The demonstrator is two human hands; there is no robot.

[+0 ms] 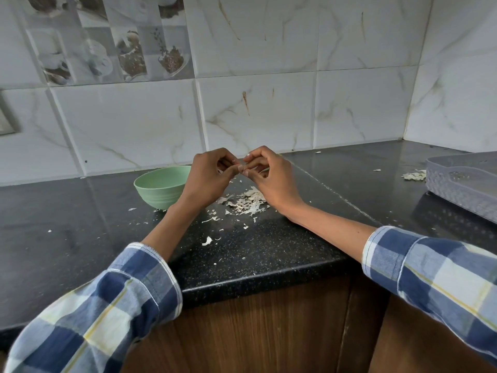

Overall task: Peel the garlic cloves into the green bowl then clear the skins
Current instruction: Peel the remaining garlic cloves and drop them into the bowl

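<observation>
Two blue, white and yellow checked sleeves (102, 300) are filling the near corners, the forearms reaching out over the rounded front edge of the black speckled stone counter (269, 254), with brown wood-grain cabinet fronts (263, 327) below it. The left hand (207, 179) and the right hand (269, 176) are meeting fingertip to fingertip above the counter, both with fingers curled, pinching between them a small pale garlic clove (243, 166) that is mostly hidden by the fingers. Just left of the left hand, the round pale green bowl (158, 184) is standing upright on the counter; its inside is not showing from here. Beneath and just in front of the hands, a loose heap of papery white garlic skins (248, 201) is lying scattered, with stray flakes trailing toward the front edge. At the far right, a grey textured plastic tray (462, 181) is sitting well apart from the hands, a smaller clump of skins (414, 175) just beside its left edge. Bare counter is stretching between heap and tray and to the left of the bowl. White marbled wall tiles (255, 109) are closing off the back.
</observation>
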